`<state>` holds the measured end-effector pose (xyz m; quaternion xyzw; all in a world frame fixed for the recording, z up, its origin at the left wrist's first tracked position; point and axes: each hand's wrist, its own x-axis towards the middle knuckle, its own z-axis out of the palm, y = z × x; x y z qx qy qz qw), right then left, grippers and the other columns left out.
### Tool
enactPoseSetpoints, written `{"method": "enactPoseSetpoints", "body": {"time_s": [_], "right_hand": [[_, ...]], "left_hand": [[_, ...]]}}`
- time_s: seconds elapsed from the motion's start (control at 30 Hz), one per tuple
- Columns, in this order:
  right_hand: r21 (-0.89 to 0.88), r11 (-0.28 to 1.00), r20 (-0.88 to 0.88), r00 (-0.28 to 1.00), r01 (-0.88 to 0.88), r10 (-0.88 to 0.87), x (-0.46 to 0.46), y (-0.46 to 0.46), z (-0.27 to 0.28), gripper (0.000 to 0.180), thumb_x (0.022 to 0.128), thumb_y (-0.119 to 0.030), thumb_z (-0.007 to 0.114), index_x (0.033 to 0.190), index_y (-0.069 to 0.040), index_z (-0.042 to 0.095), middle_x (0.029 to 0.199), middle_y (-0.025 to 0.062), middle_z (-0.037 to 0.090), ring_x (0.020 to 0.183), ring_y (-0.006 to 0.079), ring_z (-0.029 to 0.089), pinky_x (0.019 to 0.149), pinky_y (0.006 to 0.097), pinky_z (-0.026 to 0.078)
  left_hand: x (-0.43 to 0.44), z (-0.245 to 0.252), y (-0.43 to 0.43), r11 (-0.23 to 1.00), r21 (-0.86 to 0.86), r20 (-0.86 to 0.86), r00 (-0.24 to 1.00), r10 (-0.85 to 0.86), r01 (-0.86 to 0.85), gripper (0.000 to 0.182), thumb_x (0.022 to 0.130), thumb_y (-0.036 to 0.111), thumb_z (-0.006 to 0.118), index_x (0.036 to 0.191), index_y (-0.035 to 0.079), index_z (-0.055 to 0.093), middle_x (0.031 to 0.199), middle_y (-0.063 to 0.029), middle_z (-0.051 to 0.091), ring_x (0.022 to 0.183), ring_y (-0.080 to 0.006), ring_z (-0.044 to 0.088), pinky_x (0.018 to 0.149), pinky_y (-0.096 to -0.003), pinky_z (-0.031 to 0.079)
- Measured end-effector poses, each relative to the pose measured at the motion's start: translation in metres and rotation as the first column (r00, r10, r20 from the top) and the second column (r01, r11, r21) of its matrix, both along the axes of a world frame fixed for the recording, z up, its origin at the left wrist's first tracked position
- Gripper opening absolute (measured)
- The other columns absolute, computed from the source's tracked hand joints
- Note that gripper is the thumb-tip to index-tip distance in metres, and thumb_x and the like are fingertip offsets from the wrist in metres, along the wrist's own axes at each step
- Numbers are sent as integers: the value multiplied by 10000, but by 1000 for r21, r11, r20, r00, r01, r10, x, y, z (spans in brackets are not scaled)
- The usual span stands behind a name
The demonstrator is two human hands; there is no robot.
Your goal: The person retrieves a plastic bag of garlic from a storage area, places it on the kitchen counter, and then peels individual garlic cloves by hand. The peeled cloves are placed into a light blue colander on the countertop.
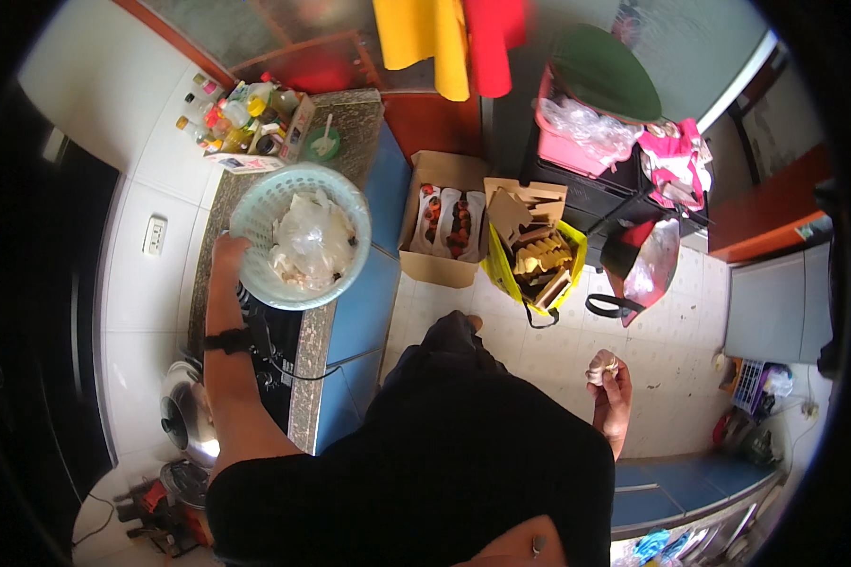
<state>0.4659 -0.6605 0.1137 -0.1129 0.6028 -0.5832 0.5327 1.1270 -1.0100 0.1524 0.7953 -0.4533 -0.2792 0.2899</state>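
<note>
On the left, a light-blue perforated plastic basket (354, 266) sits on the granite counter beside the gas stove. Inside it lies a translucent plastic bag (313, 237) among pale scraps. My left hand (228, 249) is at the basket's left rim, with its fingertips partly hidden, so its grip cannot be made out. Out to the right, over the tiled floor, my right hand (612, 397) holds a head of garlic (601, 366) between thumb and fingers.
Bottles in a carton (245, 164) and a green bowl (323, 144) stand on the counter. On the floor are an open cardboard box (436, 269), a yellow bag (498, 266) of cardboard and a red bag (620, 255). A lidded pot (191, 418) stands lower left.
</note>
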Motion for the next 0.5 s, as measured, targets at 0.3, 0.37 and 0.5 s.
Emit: {"method": "enactPoseSetpoints", "body": {"time_s": [0.3, 0.37, 0.5], "right_hand": [[-18, 987, -56, 985, 162, -162, -28, 113, 19, 407, 916, -265, 684, 1268, -91, 578, 1083, -19, 635, 968, 103, 585, 848, 253, 444], [-21, 973, -64, 971, 229, -230, -36, 154, 20, 443, 923, -248, 671, 1306, -56, 560, 1130, 19, 641, 1008, 139, 603, 870, 288, 471], [-75, 927, -64, 926, 367, -372, -57, 247, 9, 422, 927, -161, 680, 1298, 3, 564, 1116, 69, 655, 969, 171, 635, 847, 287, 511]], "left_hand": [[-137, 4, 26, 852, 21, 735, 569, -368, 523, 301, 767, 222, 616, 936, -6, 719, 918, -285, 688, 910, -467, 661, 813, -528, 528], [-162, 13, 31, 746, 127, 828, 344, -443, 653, 279, 790, 265, 693, 870, -2, 676, 845, -241, 680, 831, -455, 650, 753, -545, 506], [-250, 40, 78, 586, -102, 676, 488, -552, 804, 354, 820, 204, 697, 1010, -92, 658, 925, -284, 677, 837, -436, 646, 773, -517, 514]]}}
